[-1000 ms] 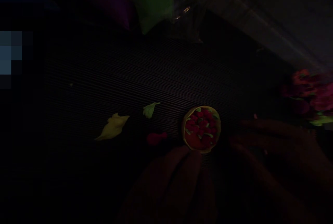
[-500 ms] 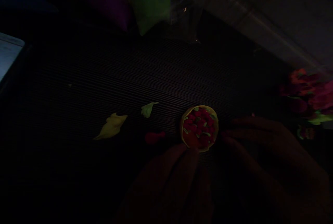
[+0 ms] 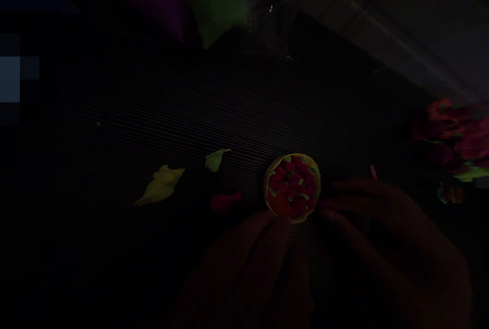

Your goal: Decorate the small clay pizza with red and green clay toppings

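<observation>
A small round clay pizza (image 3: 292,186) lies on the dark grooved tabletop, with a yellow rim and red and green bits on top. My left hand (image 3: 248,263) grips its near-left edge with the fingertips. Just right of the rim, my right hand (image 3: 382,237) has thumb and fingers pinched together; a tiny reddish bit seems to be between the tips, too dark to name. To the left lie a red clay lump (image 3: 225,201), a pale green clay scrap (image 3: 217,160) and a larger yellow clay scrap (image 3: 162,185).
Purple and bright green packets (image 3: 217,3) lie at the back beside clear plastic wrap (image 3: 271,28). A pile of red, pink and orange flower-like pieces (image 3: 458,135) is at the right. A small pink stick-shaped piece (image 3: 373,171) lies beyond my right hand. The view is very dark.
My right hand has shifted slightly left and down, showing more of the pink stick-shaped piece. The left hand and the clay pizza stay nearly still.
</observation>
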A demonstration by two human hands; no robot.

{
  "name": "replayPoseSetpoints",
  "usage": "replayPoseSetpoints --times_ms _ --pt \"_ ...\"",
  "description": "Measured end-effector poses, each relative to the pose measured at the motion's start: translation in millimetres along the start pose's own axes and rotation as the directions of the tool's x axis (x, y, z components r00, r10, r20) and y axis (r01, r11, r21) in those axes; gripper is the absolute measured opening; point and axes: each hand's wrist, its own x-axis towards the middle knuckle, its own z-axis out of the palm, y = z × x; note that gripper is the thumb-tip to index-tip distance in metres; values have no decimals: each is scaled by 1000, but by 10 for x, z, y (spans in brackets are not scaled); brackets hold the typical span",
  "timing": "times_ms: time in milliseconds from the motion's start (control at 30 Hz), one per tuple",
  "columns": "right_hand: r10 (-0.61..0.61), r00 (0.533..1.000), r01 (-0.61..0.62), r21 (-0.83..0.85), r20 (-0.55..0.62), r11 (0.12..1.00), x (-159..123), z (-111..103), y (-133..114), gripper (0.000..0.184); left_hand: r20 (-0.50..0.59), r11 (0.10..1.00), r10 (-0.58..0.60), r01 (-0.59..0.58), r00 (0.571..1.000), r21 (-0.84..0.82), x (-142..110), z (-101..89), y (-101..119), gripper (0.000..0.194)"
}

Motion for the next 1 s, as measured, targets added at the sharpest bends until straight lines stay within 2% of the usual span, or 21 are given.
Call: replayPoseSetpoints --times_ms 433,567,767,1000 --pt "-29 1000 29 8 -6 1000 34 29 10 14 15 1000 -3 4 1000 -24 -2 4 -3 20" --pt "-36 999 36 12 3 999 36 33 10 13 -13 999 -7 7 1000 -38 -18 23 3 20" --pt "-14 1000 14 -21 -18 1000 1 3 24 19 1 1000 -7 7 1000 -22 -23 13 -8 20" --pt "-66 997 65 5 27 998 30 3 5 19 -5 999 -1 1 1000 -33 -26 20 1 21"
